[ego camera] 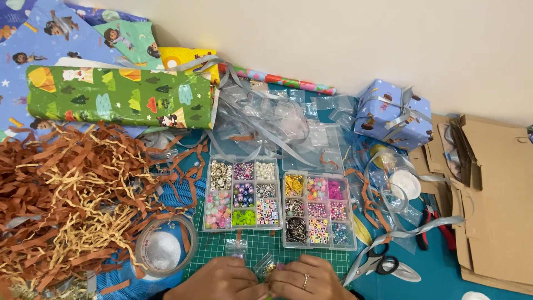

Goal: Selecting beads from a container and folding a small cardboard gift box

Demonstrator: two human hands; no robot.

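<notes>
My left hand point(219, 280) and my right hand point(308, 280) meet at the bottom edge over a green cutting mat point(261, 244). Together their fingertips pinch a small clear plastic bag point(265, 266) with tiny beads inside. Another little clear bag point(237, 248) lies on the mat just beyond my left hand. Two clear bead organiser boxes sit behind: the left box point(242, 194) and the right box point(317, 210), both open, with several compartments of coloured beads.
Brown and tan shredded paper point(72, 194) is heaped at left, by a clear tape roll point(162, 250). Wrapping paper rolls point(119, 95), silver ribbon point(261, 119), a wrapped blue gift box point(393, 114), scissors point(377, 264), red pliers point(436, 225) and flat cardboard point(494, 200) surround the mat.
</notes>
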